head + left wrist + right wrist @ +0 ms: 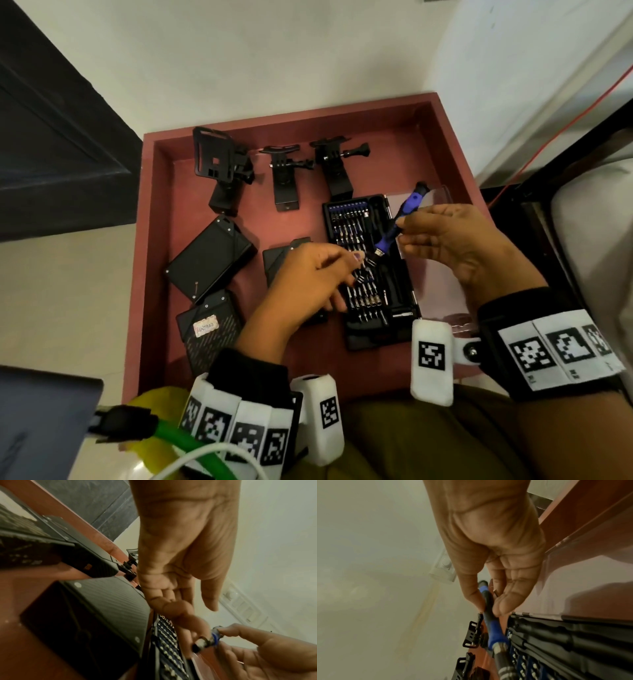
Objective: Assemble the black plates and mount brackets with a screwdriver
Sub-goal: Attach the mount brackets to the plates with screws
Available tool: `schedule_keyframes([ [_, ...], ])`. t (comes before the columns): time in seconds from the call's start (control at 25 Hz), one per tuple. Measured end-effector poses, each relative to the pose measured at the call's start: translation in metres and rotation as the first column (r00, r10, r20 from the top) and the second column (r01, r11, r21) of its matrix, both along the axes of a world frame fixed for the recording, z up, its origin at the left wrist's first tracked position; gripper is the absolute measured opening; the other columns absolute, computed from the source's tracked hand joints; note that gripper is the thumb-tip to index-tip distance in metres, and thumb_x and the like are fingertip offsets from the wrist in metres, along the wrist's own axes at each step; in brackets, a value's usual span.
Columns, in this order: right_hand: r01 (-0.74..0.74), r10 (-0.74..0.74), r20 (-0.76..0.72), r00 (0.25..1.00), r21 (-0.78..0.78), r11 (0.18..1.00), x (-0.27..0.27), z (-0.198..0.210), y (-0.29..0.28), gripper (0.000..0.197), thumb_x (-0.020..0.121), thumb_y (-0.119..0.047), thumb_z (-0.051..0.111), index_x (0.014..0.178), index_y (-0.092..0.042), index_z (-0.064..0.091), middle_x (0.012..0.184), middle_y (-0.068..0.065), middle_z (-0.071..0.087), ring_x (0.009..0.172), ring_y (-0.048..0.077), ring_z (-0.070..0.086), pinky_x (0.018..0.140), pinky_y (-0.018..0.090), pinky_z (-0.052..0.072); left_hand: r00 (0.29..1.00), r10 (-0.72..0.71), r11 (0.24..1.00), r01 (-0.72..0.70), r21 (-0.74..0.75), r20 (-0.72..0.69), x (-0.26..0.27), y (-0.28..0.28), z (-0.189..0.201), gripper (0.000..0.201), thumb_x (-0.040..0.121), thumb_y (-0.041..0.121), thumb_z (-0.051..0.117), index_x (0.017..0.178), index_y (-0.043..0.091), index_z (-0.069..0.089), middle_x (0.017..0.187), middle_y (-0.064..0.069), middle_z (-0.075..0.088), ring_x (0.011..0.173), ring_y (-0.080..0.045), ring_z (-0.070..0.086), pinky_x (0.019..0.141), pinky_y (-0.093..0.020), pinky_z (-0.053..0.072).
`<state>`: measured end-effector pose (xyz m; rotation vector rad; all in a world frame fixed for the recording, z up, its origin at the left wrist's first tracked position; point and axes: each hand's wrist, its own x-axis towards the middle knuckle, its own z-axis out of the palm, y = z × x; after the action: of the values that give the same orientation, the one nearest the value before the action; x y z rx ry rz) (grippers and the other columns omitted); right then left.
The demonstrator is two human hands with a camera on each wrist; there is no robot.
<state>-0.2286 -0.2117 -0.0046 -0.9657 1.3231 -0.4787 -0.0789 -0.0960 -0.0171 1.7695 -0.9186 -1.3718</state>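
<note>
Right hand (455,243) pinches the screwdriver (397,222) mid-handle over the bit case (371,270), at the tray's (445,137) right side. Left hand (305,281) fingers pinch at the driver's socket, probably seating a bit; the bit itself is too small to see. Push it straight in and check that it fits the screws. Plates (210,257) and brackets (284,178) lie untouched, tray left and far edge.

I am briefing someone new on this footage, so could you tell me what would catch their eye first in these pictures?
First, the blue and black screwdriver, which the right hand pinches above the open bit case at the tray's right side, while the left hand reaches to the screwdriver's tip. Next, three black mount brackets lined up along the far side of the red tray, with black plates lying left of the hands.
</note>
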Motion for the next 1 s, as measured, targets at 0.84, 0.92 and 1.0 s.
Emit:
schedule_keyframes([
  [0.84, -0.489, 0.131, -0.668, 0.732, -0.381, 0.784, 0.019, -0.027, 0.007, 0.022, 0.078, -0.024, 0.077, 0.081, -0.011, 0.059, 0.08, 0.006, 0.058, 0.076, 0.023, 0.058, 0.071, 0.034, 0.05, 0.364, -0.517, 0.807, 0.509, 0.299, 0.775, -0.023, 0.003, 0.003, 0.023, 0.08, 0.027, 0.071, 0.078, 0.03, 0.048, 0.086, 0.011, 0.039, 0.102, -0.015, 0.042, 0.074, -0.03, 0.014],
  [0.92, -0.475, 0.109, -0.657, 0.746, -0.411, 0.778, 0.022, -0.027, 0.008, 0.023, 0.078, -0.023, 0.077, 0.085, -0.007, 0.062, 0.08, 0.007, 0.058, 0.078, 0.024, 0.058, 0.073, 0.037, 0.051, 0.37, -0.519, 0.801, 0.525, 0.288, 0.771, -0.021, 0.003, 0.002, 0.023, 0.079, 0.028, 0.072, 0.079, 0.031, 0.048, 0.085, 0.012, 0.037, 0.102, -0.014, 0.041, 0.072, -0.031, 0.011],
  [1.0, -0.477, 0.102, -0.673, 0.733, -0.401, 0.782, 0.023, -0.028, 0.008, 0.025, 0.078, -0.024, 0.077, 0.086, -0.006, 0.061, 0.083, 0.009, 0.059, 0.078, 0.024, 0.058, 0.073, 0.036, 0.051, 0.389, -0.528, 0.79, 0.552, 0.267, 0.755, -0.02, 0.002, 0.0, 0.018, 0.079, 0.029, 0.072, 0.083, 0.033, 0.055, 0.086, 0.012, 0.036, 0.103, -0.012, 0.04, 0.069, -0.03, 0.008],
])
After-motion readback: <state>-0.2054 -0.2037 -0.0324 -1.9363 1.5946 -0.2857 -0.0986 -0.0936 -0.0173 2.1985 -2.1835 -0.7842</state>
